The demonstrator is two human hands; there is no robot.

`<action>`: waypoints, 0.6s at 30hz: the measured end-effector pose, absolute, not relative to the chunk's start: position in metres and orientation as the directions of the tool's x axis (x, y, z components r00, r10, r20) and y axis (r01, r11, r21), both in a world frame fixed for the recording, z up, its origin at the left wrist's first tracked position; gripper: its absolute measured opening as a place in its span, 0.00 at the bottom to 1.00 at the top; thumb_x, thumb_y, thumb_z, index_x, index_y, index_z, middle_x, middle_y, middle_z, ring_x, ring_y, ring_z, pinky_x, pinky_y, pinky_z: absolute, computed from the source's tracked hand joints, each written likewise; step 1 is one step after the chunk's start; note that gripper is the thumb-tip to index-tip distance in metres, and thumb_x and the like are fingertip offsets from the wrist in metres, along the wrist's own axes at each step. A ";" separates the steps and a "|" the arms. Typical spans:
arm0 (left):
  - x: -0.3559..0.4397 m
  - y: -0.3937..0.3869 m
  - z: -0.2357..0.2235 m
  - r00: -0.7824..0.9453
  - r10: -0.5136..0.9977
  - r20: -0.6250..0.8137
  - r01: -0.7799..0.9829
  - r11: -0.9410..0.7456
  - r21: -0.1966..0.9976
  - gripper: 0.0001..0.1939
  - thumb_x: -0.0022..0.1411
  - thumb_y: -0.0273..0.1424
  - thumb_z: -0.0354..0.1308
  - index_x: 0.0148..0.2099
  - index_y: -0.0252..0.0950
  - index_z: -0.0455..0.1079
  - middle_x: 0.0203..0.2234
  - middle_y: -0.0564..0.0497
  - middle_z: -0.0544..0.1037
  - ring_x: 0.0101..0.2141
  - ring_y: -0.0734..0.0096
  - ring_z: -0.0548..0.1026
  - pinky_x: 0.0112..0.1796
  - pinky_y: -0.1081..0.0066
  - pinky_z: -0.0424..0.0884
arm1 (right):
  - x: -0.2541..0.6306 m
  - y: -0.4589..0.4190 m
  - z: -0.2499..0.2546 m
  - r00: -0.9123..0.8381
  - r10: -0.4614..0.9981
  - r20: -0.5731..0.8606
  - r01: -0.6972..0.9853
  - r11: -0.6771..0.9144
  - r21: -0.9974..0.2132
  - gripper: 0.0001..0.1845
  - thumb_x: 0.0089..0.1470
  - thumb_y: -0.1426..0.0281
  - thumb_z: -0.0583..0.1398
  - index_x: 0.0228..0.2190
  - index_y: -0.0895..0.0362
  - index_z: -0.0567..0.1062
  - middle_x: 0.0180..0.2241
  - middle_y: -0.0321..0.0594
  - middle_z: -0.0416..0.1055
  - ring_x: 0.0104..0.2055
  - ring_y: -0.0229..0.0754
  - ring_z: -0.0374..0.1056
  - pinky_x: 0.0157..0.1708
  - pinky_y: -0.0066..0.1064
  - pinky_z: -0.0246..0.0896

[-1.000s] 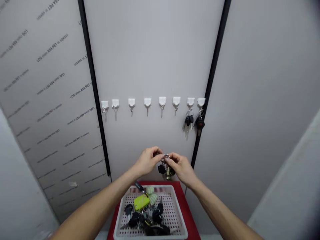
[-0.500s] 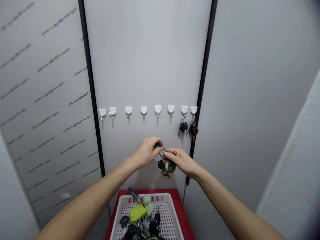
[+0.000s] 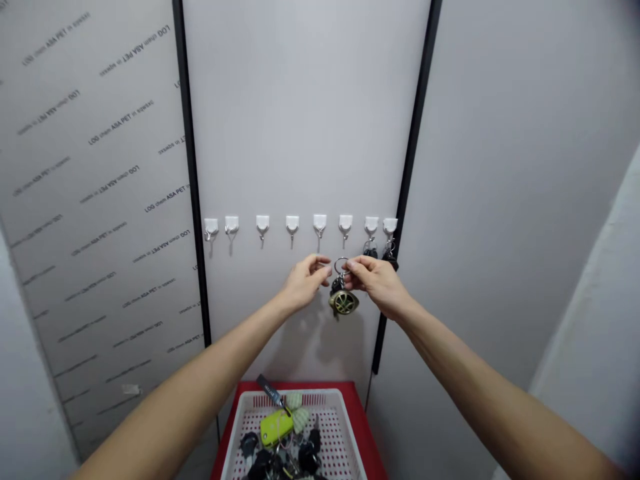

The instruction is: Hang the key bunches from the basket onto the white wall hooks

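My right hand (image 3: 377, 280) pinches a metal key ring (image 3: 341, 265) at its right side. From that ring hang a bronze-coloured, eye-shaped keychain pendant (image 3: 344, 303) and a dark key, partly hidden behind it. Just left of the ring is my left hand (image 3: 306, 280), its fingers bent and slightly apart from the thumb, with nothing visible between them. Above both hands, a row of white adhesive hooks (image 3: 320, 221) runs across the wall panel. Black keys (image 3: 371, 253) hang from a hook on the right, and more dark keys (image 3: 391, 259) hang at the far right end, both partly covered by my right hand.
Below, a white perforated basket (image 3: 345, 427) stands on a red surface (image 3: 367, 440). Inside lie a yellow-green key case (image 3: 277, 427), a dark strap (image 3: 269, 389) and several black keys (image 3: 309, 457). Black vertical strips (image 3: 193, 173) edge the panel.
Both hands have risen closer to the hooks with the key ring. My left hand has let go of the ring, and the eye-shaped pendant now hangs facing forward.
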State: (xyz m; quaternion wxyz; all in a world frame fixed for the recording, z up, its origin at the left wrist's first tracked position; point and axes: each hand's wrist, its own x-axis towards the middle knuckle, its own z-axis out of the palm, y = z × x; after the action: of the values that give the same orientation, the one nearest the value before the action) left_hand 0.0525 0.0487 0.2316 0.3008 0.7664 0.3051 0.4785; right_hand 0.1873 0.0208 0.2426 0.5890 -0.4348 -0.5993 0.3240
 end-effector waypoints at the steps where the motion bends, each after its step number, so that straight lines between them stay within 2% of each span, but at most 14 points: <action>1: 0.058 0.053 0.235 0.344 0.772 0.534 0.161 -0.609 0.776 0.12 0.49 0.29 0.45 0.37 0.31 0.60 0.26 0.51 0.69 0.24 0.80 0.66 0.27 0.76 0.63 | 0.187 0.024 0.247 0.088 0.891 0.445 0.162 0.428 -0.889 0.07 0.40 0.70 0.53 0.20 0.62 0.66 0.14 0.31 0.63 0.15 0.28 0.59 0.18 0.22 0.57; 4: 0.074 0.064 0.243 0.303 0.774 0.556 0.175 -0.618 0.766 0.13 0.48 0.27 0.46 0.39 0.30 0.61 0.27 0.49 0.70 0.27 0.77 0.67 0.29 0.74 0.64 | 0.187 0.034 0.261 0.178 0.844 0.506 0.214 0.469 -0.857 0.04 0.41 0.73 0.52 0.20 0.61 0.65 0.13 0.31 0.63 0.13 0.28 0.59 0.16 0.21 0.58; 10: 0.088 0.070 0.256 0.258 0.746 0.614 0.316 -0.666 0.676 0.18 0.47 0.25 0.48 0.43 0.31 0.60 0.35 0.46 0.70 0.35 0.72 0.67 0.37 0.72 0.62 | 0.190 0.053 0.275 0.315 0.809 0.496 0.246 0.435 -0.866 0.04 0.42 0.75 0.51 0.20 0.61 0.65 0.13 0.32 0.62 0.13 0.28 0.59 0.14 0.21 0.57; 15: 0.085 0.071 0.251 0.296 0.758 0.581 0.409 -0.650 0.641 0.18 0.47 0.24 0.47 0.44 0.30 0.60 0.37 0.45 0.69 0.37 0.70 0.67 0.39 0.70 0.61 | 0.192 0.066 0.268 0.288 0.830 0.477 0.341 0.377 -0.861 0.04 0.42 0.74 0.51 0.22 0.61 0.66 0.14 0.36 0.65 0.14 0.32 0.61 0.15 0.25 0.59; 18: 0.079 0.075 0.239 0.297 0.772 0.562 0.421 -0.635 0.648 0.19 0.46 0.25 0.48 0.44 0.30 0.60 0.37 0.44 0.69 0.37 0.70 0.67 0.39 0.71 0.61 | 0.196 0.070 0.260 0.258 0.799 0.543 0.456 0.395 -0.797 0.09 0.42 0.74 0.50 0.28 0.62 0.67 0.16 0.38 0.67 0.16 0.34 0.63 0.19 0.27 0.60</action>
State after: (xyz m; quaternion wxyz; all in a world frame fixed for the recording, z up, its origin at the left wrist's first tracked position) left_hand 0.0785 0.0746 0.2392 0.1932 0.7819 0.3813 0.4538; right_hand 0.1965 0.0700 0.2603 0.5896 -0.5305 -0.5915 0.1452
